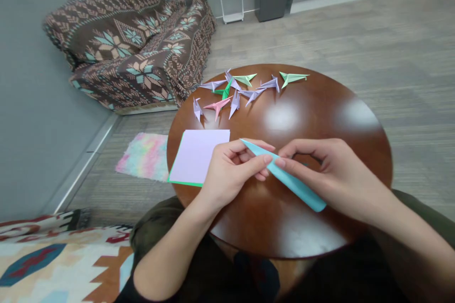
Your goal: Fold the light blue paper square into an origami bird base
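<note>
A light blue sheet of paper, folded into a long pointed strip, is held above the table. Its sharp tip points up and left, its wider end down and right. My left hand pinches it near the tip, thumb on top and fingers beneath. Close beside, my right hand grips the upper edge near the middle between thumb and fingers. Left of my left hand lies a stack of square paper, lilac on top with a green edge showing below; my left hand hides its lower right corner.
Several folded paper cranes, among them a pink one, a dark green one and a pale green one, lie toward the far edge of the round brown table. A covered sofa and a pastel rug are beyond.
</note>
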The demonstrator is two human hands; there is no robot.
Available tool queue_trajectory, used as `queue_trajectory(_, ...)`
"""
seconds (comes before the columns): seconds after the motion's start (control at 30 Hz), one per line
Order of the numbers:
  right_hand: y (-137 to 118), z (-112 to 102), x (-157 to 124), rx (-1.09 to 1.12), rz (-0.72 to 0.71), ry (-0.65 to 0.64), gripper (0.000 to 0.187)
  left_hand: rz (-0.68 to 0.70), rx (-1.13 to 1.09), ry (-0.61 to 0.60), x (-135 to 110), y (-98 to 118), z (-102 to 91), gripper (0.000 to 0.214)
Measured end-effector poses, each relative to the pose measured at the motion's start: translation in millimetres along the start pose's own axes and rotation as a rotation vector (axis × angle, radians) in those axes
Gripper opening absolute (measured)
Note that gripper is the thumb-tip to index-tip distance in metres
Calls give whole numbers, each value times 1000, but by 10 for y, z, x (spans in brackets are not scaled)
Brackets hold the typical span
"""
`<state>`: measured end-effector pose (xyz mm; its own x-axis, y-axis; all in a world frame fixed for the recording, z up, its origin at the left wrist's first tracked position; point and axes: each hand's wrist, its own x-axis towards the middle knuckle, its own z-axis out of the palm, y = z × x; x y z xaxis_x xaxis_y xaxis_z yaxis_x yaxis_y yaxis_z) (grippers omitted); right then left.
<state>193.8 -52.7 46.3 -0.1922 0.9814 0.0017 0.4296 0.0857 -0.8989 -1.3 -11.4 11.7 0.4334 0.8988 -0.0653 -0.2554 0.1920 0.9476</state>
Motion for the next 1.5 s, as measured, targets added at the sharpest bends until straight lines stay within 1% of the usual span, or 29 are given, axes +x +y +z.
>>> queue_trajectory(0.13, -6, -25, -23, 31, 25, 1, 21, 19, -28, -25, -10, 4, -24, 17)
queue_trajectory(0.27, -15, -47, -28, 39, 29, -12, 20, 8, -34, -46, -13, 20, -38, 18)
queue_trajectory(0.73, 15, -43, -9, -5, -29, -70, 21, -8, 21, -38, -4, 51, -23, 19)
queue_trajectory(0.8, 23, -41, -9, -20, -52, -72, 21, -8, 27, -27, 1, 51, -17, 19)
queue_trajectory(0.9, 29, -52, -19, -61, -83, -52, 24, -4, 24, -7, 9, 44, -18, 13)
queue_trajectory(1.03, 36, -65, -29, -72, -80, -58, 25, 2, 21, 16, 13, 45, -33, 8)
queue_trajectory(1.17, 45, -67, -25, -81, -77, -55, 24, 13, 22, 38, 18, 76, -45, 9)
queue_trajectory(1.33, 48, -62, -13, -108, -77, -28, 23, 30, 21, 98, 36, 122, -72, 6)
queue_trajectory(1.5, 40, -54, 1, -113, -107, 11, 22, 52, 34, 95, 40, 128, -75, 9)
